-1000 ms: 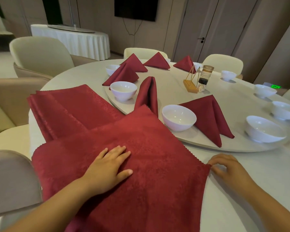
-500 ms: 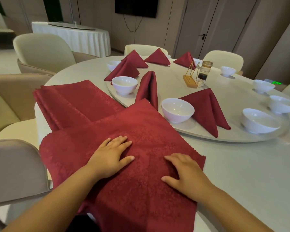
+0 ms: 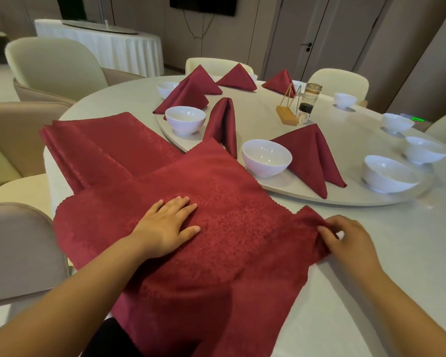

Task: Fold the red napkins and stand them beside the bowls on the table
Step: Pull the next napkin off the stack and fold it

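Observation:
A red napkin (image 3: 222, 202) lies spread flat at the near edge of the round table (image 3: 371, 266), hanging over the edge toward me. My left hand (image 3: 165, 225) rests flat on its middle, fingers straight. My right hand (image 3: 345, 240) pinches the napkin's right corner, which is bunched and slightly raised. A stack of unfolded red napkins (image 3: 101, 145) lies behind on the left. Several folded napkins stand beside white bowls on the turntable, the nearest one (image 3: 312, 155) next to a bowl (image 3: 267, 157).
More white bowls (image 3: 386, 173) without napkins sit along the turntable's (image 3: 345, 197) right side. A gold stand and glass jar (image 3: 309, 101) are near the centre. Cream chairs (image 3: 49, 65) ring the table; one chair back (image 3: 18, 251) is close on my left.
My right hand slid off the napkin's middle to its right corner and pinched it, bunching the cloth there. My left hand stayed flat on the napkin.

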The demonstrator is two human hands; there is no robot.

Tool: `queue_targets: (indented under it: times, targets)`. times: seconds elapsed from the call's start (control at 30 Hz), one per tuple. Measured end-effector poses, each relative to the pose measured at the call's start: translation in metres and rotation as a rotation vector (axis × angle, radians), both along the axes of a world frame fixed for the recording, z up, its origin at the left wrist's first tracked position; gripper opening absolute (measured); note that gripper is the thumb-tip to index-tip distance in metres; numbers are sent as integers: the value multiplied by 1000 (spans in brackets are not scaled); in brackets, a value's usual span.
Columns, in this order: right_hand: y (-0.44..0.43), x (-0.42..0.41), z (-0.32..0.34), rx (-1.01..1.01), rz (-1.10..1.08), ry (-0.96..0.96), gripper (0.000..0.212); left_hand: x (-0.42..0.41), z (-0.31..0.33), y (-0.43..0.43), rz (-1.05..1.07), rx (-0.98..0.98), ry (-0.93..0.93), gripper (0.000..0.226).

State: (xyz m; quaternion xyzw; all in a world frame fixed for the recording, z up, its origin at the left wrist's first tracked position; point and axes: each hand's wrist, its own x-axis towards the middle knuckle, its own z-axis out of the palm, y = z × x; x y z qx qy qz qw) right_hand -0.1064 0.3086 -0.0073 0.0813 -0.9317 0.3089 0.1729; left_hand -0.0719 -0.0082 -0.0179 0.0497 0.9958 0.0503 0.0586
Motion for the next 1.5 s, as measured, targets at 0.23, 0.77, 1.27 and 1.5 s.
queue_targets:
  times: [0.23, 0.77, 1.27, 1.5]
  targets:
    - [5, 5, 3, 238, -239, -122, 35, 1, 0, 1, 10, 7, -16, 60]
    - [-64, 52, -33, 133, 762, 46, 28, 15, -8, -14, -56, 608, 640, 42]
    - [-76, 46, -27, -116, 525, -23, 35, 120, -37, 41, -214, 453, 487, 50]
    - [-83, 47, -23, -159, 466, -36, 36, 121, -47, 59, -211, 615, 567, 23]
